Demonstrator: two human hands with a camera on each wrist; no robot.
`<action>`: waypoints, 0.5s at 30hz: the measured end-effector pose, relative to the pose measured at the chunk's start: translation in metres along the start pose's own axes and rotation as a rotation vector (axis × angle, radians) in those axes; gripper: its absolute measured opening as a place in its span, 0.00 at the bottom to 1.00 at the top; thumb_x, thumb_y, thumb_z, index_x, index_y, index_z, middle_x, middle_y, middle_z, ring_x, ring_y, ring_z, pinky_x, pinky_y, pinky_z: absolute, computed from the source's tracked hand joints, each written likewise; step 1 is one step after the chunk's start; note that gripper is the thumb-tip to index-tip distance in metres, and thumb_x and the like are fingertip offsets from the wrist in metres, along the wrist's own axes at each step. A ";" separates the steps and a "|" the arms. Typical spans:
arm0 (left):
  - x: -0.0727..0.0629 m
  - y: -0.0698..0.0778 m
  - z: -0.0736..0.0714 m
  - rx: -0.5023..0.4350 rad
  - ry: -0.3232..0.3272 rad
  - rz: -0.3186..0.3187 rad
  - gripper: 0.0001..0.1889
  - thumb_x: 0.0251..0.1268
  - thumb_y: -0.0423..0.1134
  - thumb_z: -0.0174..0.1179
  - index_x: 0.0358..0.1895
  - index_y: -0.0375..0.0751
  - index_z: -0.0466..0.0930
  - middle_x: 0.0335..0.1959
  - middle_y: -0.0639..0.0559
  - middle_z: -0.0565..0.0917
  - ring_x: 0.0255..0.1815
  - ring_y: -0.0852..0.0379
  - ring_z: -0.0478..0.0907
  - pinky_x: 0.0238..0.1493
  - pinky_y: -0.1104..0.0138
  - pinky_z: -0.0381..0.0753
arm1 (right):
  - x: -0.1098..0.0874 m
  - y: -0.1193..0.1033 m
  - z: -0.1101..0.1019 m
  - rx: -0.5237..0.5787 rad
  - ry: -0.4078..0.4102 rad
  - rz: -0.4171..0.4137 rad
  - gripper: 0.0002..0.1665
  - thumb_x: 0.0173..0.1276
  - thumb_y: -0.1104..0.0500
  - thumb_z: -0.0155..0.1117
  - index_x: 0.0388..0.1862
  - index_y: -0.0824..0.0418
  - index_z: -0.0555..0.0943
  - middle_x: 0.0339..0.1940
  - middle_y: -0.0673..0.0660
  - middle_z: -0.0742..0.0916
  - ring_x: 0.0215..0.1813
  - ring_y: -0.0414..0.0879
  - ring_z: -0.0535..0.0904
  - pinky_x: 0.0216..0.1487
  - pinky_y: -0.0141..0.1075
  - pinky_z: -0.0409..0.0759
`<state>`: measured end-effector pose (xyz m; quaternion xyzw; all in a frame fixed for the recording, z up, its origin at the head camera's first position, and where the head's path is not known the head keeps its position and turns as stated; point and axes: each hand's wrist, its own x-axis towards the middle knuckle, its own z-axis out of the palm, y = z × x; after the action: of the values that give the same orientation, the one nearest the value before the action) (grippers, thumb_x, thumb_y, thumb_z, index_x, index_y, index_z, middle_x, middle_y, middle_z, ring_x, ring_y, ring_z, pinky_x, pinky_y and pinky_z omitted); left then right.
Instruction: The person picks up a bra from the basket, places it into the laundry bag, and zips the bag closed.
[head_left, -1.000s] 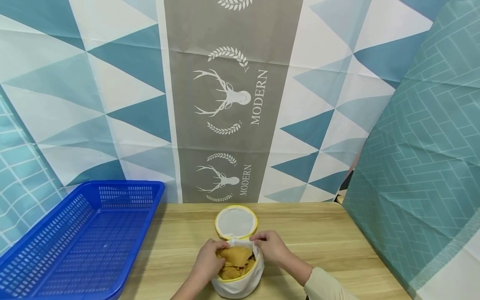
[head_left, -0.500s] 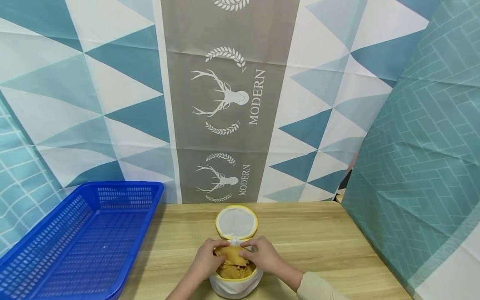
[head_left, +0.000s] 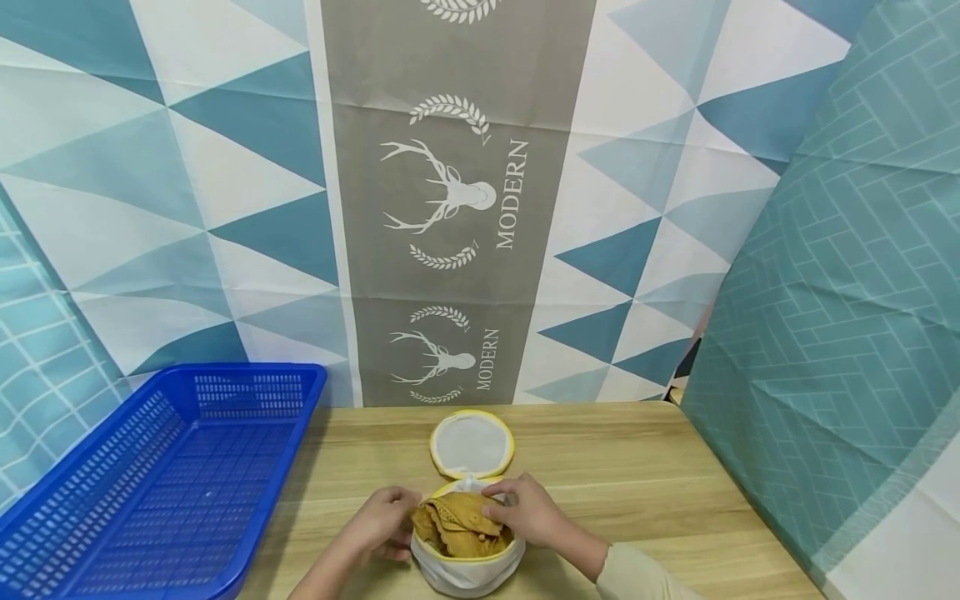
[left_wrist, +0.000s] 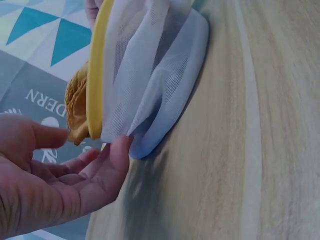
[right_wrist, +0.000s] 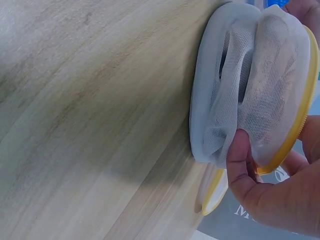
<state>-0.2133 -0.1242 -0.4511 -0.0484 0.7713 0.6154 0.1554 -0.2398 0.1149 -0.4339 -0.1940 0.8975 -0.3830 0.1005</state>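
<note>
A white mesh laundry bag [head_left: 468,577] with a yellow zippered rim stands on the table, its round lid [head_left: 472,446] folded back behind it. Mustard-coloured cloth [head_left: 467,523] with a patterned edge lies bunched in its mouth and bulges above the rim. At the bag's left side is my left hand [head_left: 384,523]; its loosely bent fingertips touch the mesh [left_wrist: 125,107], and the thumb stands apart. My right hand [head_left: 527,510] grips the bag's right rim, one finger pressed on the mesh outside and others over the edge by the cloth. The cloth's lower part is hidden.
A large blue plastic basket [head_left: 217,492] stands on the left. The wooden table [head_left: 615,475] extends right of the bag to its edge. Patterned sheets [head_left: 442,208] hang behind the table and along both sides.
My left hand has let go of the cloth and moved left to the bag's outside. The cloth now shows its patterned edge. My right hand has moved inward from the rim toward the cloth.
</note>
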 end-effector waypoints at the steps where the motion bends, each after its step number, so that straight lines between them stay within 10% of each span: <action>1: 0.000 0.000 -0.001 -0.009 -0.011 0.003 0.25 0.72 0.44 0.46 0.59 0.24 0.64 0.33 0.43 0.79 0.24 0.57 0.77 0.24 0.67 0.80 | 0.000 0.001 0.000 0.000 -0.007 -0.003 0.18 0.61 0.52 0.66 0.48 0.58 0.83 0.39 0.58 0.78 0.39 0.45 0.68 0.40 0.38 0.68; 8: 0.000 0.000 -0.001 -0.038 -0.015 0.040 0.19 0.68 0.38 0.53 0.54 0.25 0.71 0.34 0.48 0.79 0.23 0.60 0.76 0.24 0.70 0.78 | 0.003 0.002 0.000 0.006 -0.035 -0.017 0.18 0.61 0.51 0.65 0.48 0.57 0.84 0.48 0.64 0.80 0.49 0.54 0.72 0.51 0.54 0.71; 15: 0.000 -0.001 0.001 -0.049 -0.026 0.071 0.19 0.64 0.36 0.55 0.53 0.24 0.71 0.34 0.49 0.80 0.22 0.61 0.75 0.24 0.71 0.77 | 0.005 0.003 0.002 -0.012 -0.032 -0.030 0.24 0.61 0.43 0.65 0.48 0.58 0.84 0.34 0.61 0.86 0.39 0.49 0.77 0.45 0.47 0.76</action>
<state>-0.2125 -0.1237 -0.4523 -0.0168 0.7550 0.6399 0.1424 -0.2446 0.1136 -0.4376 -0.2142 0.8951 -0.3759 0.1078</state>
